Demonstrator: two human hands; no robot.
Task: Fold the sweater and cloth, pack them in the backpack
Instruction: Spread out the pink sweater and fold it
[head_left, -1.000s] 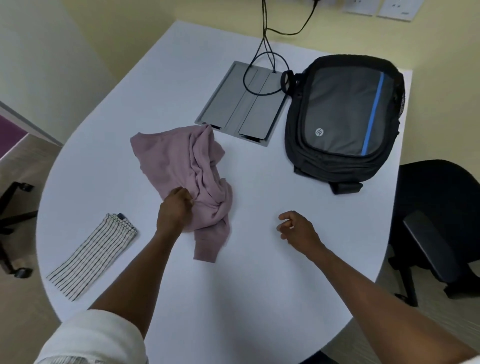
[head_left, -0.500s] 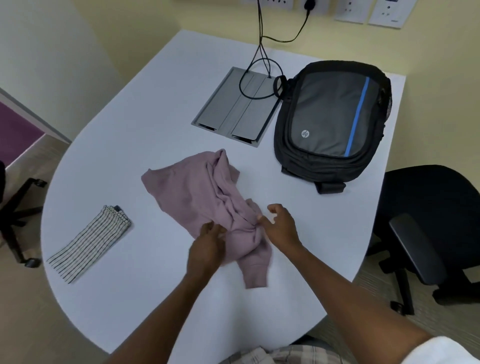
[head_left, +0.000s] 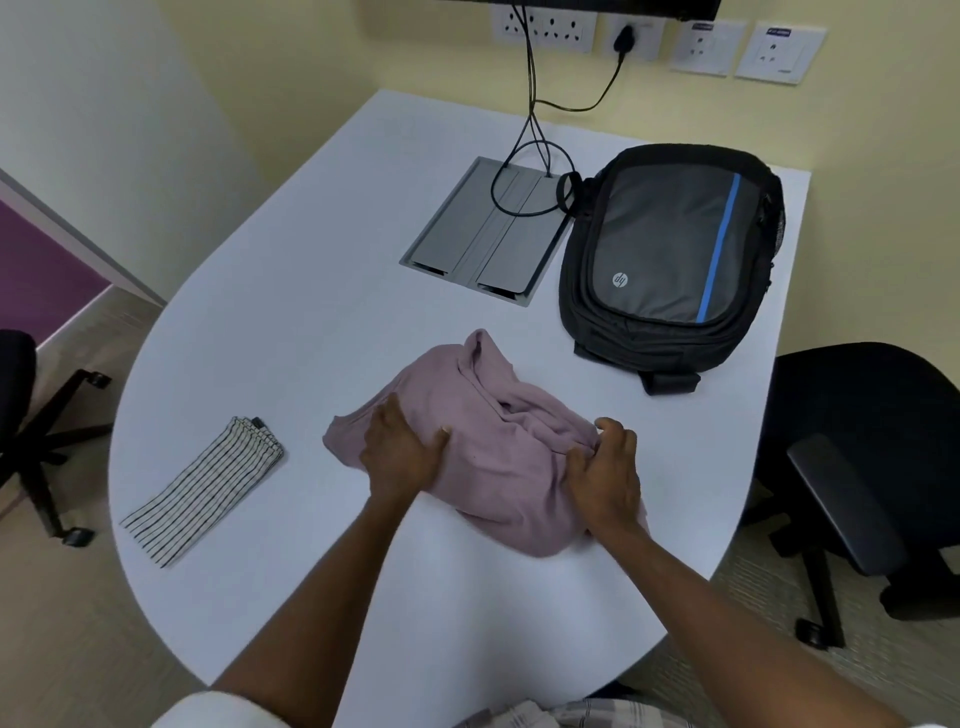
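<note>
Pink sweater (head_left: 493, 457): lying bunched near the front of the white table (head_left: 291, 322). Left hand (head_left: 402, 457) pressing on its left part, fingers spread fairly flat. Right hand (head_left: 605, 475) gripping its right-hand folds. Striped cloth (head_left: 205, 488) lying folded at left, well apart. Backpack (head_left: 670, 260) lying closed behind the sweater.

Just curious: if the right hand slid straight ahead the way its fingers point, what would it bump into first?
Beyond the pink sweater it already grips, the right hand would probably meet the black backpack first; depth is hard to judge.
</note>
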